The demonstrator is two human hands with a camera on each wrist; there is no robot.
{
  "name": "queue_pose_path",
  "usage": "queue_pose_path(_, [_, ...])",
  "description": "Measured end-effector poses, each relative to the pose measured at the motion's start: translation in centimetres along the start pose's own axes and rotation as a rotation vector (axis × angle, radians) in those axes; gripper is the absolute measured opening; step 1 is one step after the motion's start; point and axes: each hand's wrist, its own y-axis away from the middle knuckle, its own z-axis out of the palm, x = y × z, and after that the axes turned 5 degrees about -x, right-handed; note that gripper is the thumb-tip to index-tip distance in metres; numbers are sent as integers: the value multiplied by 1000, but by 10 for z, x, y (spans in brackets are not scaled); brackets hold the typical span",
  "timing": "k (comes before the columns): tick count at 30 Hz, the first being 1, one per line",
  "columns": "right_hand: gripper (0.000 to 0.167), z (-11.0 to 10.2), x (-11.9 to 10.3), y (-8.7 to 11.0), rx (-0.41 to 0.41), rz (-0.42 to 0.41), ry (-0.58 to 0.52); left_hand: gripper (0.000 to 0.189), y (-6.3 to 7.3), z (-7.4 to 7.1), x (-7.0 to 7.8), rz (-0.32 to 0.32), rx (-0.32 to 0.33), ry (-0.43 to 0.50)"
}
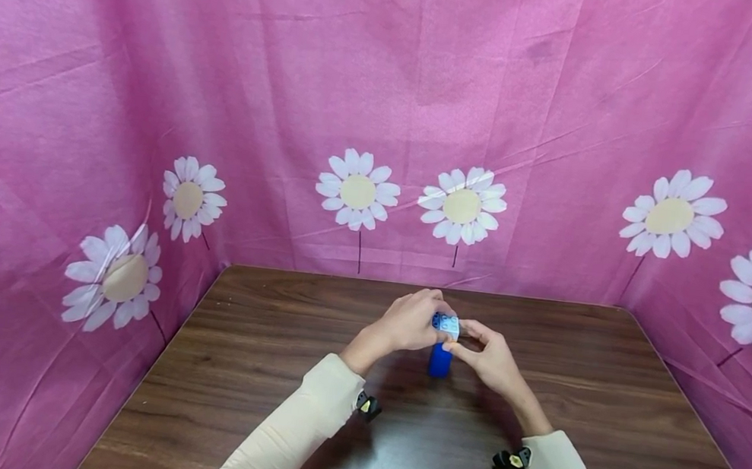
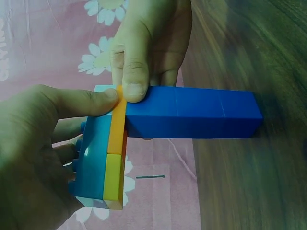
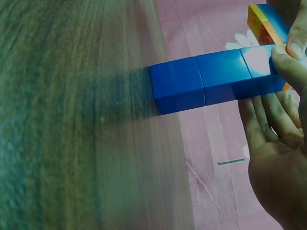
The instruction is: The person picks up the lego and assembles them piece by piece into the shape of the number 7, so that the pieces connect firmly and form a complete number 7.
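Observation:
A tower of three blue toy building blocks (image 1: 441,360) stands upright on the table. Across its top lies a layer of one orange block (image 2: 116,132) and one yellow block (image 2: 113,177), jutting out to the left. Above that layer come a studded blue block (image 2: 92,155) and a light blue block (image 1: 450,326). My left hand (image 1: 410,321) grips these top blocks, its thumb at the orange one and its fingers over the studs. With its thumb in front and fingers behind, my right hand (image 1: 492,361) pinches the tower's upper end.
The brown wooden table (image 1: 251,374) spreads around both hands. Pink cloth (image 1: 280,102) with printed daisies encloses it at the back and both sides. A small black device is strapped at each wrist, below the cream sleeves (image 1: 286,439).

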Motion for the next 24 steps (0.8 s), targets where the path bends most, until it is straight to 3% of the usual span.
queue_pose_path(24, [35, 2, -2, 1, -3, -26, -17, 32, 2, -4, 3, -11, -30, -12])
